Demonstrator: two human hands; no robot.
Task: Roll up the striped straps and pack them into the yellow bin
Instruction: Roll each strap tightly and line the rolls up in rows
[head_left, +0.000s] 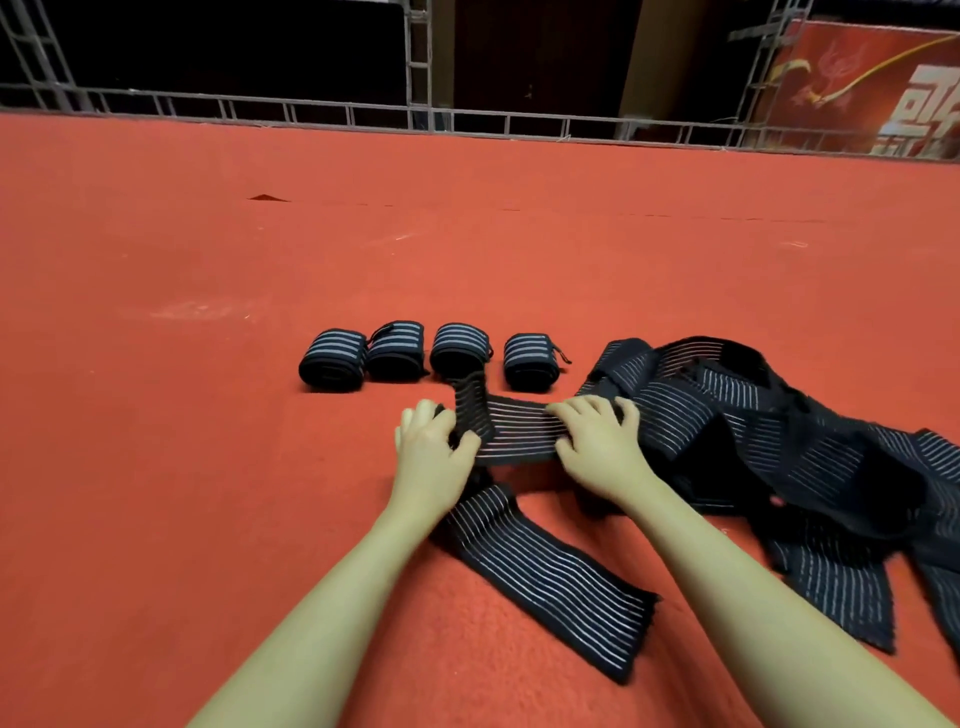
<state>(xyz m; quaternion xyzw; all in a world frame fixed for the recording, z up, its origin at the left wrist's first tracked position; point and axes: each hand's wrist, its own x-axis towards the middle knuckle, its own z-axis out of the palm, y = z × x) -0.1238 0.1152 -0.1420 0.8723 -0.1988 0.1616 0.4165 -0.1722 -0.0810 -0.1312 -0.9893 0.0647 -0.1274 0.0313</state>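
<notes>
Loose end of striped strap (545, 577) lies nearest on red carpet (208, 467). Left hand (431, 447) & right hand (597, 441) both grasp it w/ curled fingers. Four rolled straps (431, 353) lined up beyond; metal truss (363, 114) along carpet's far edge.

The strap (519, 428) stretched between the fingers (576, 410) is black with thin white stripes, like the loose heap (753, 426) right of them; beyond sit four rolls (395, 351), black banded pale blue-grey, all on an orange-red carpet (260, 260)
</notes>
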